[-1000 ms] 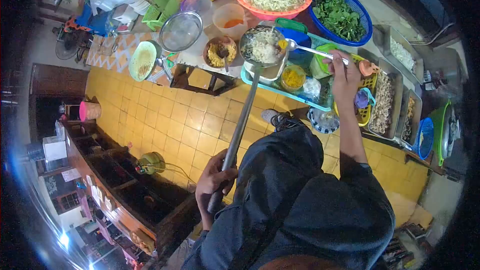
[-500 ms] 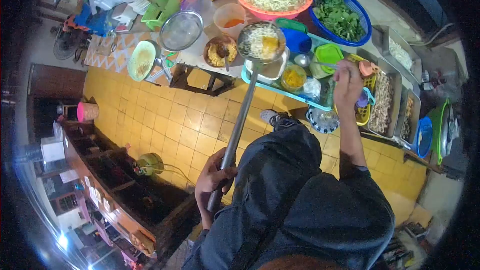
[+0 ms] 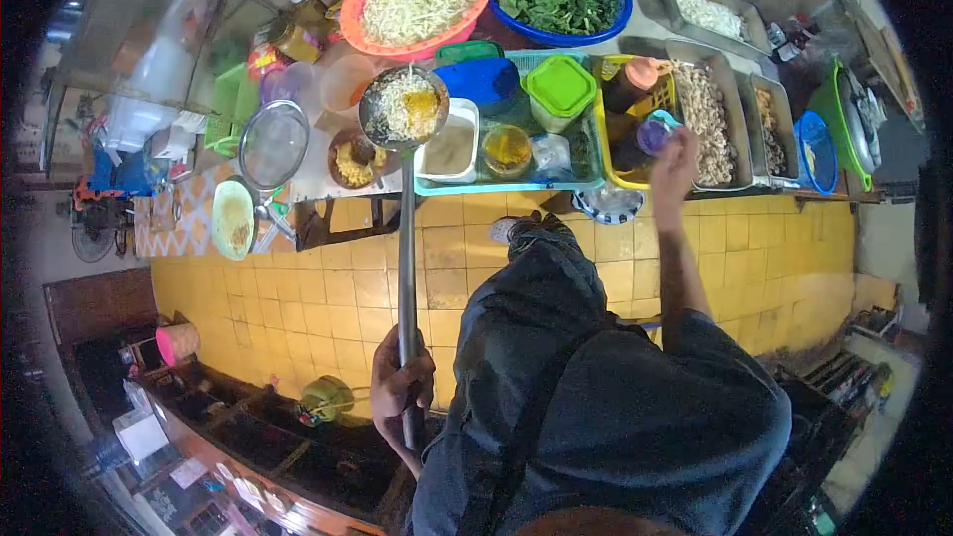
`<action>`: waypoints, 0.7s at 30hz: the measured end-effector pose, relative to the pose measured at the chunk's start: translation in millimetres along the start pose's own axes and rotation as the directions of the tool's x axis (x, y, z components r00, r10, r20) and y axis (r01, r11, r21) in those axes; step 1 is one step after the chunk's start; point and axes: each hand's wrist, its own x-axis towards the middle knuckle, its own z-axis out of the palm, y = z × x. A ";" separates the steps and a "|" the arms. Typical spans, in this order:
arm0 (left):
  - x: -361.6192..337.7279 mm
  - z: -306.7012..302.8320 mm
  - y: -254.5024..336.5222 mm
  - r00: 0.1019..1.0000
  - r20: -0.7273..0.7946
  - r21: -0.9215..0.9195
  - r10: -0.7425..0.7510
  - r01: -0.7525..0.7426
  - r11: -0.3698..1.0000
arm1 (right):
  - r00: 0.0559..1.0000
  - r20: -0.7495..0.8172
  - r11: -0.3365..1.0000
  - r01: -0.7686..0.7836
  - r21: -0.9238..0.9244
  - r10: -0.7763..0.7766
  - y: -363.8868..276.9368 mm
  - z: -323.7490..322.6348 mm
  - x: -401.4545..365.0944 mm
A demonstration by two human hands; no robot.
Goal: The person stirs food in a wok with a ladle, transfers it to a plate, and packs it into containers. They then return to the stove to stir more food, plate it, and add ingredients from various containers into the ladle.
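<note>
Presently listed: long-handled round metal ladle [image 3: 403,107], its bowl filled with pale shreds and a yellow dab, held over the table edge just beside a white rectangular tub [image 3: 449,150] in a turquoise plastic tray [image 3: 496,185]. Left hand [image 3: 401,389]: fist closed around the handle's low end, far from the bowl. Right hand [image 3: 674,165]: at a yellow plastic basket [image 3: 603,131], beside a purple-lidded small jar [image 3: 653,135]; grip unclear. It is well apart from the ladle.

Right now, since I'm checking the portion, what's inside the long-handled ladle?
In the ladle, held by the left hand: pale shreds with a yellow dollop on top. Whatever lies beneath them is covered.
</note>
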 end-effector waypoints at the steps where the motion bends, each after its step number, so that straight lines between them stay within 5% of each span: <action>1: -0.4 -0.5 0.7 1.000 0.006 -0.018 -0.016 0.016 1.000 | 0.994 -0.113 0.992 -0.027 -0.123 0.014 26.8 -12.1 4.5; 2: -0.6 -0.2 2.6 1.000 0.009 -0.015 -0.020 0.020 1.000 | 0.993 -0.115 0.991 -0.031 -0.128 0.016 51.4 -21.3 7.8; 3: 0.7 1.1 5.3 1.000 0.014 -0.009 -0.018 0.018 1.000 | 0.963 0.180 0.912 -0.117 -0.394 0.202 74.6 -28.6 11.3; 4: 3.3 2.0 7.7 1.000 0.023 -0.003 -0.015 0.015 1.000 | 0.812 0.390 0.761 -0.101 -0.640 0.435 75.4 -30.9 17.7; 7: 9.6 0.1 15.2 0.997 0.019 0.085 -0.076 0.074 0.994 | 0.784 0.473 0.778 -0.019 -0.628 0.402 69.8 -20.8 18.4; 11: 15.3 10.5 21.0 0.998 0.053 0.116 -0.043 0.037 0.993 | 0.797 0.398 0.778 -0.137 -0.613 0.453 83.0 0.8 17.7; 15: 18.4 12.3 20.9 0.994 0.083 0.106 -0.077 0.068 0.992 | 0.869 0.406 0.912 -0.110 -0.395 0.281 57.0 -4.9 20.8; 17: 20.9 12.8 17.6 0.987 0.160 0.040 -0.017 0.011 0.999 | 0.903 0.391 0.897 0.018 -0.442 0.175 99.4 -5.0 13.5; 19: 22.4 11.8 17.7 0.983 0.183 0.027 -0.018 0.014 1.000 | 0.871 0.443 0.750 0.435 -0.499 -0.211 108.4 -8.5 18.1; 20: 22.5 11.3 17.6 0.980 0.200 0.018 -0.018 0.015 1.000 | 0.876 0.482 0.758 0.329 -0.563 -0.023 88.5 -12.6 21.5; 21: 22.4 12.6 19.3 0.980 0.201 0.012 -0.017 0.014 1.000 | 0.875 0.484 0.756 0.335 -0.562 -0.027 80.7 -15.1 30.8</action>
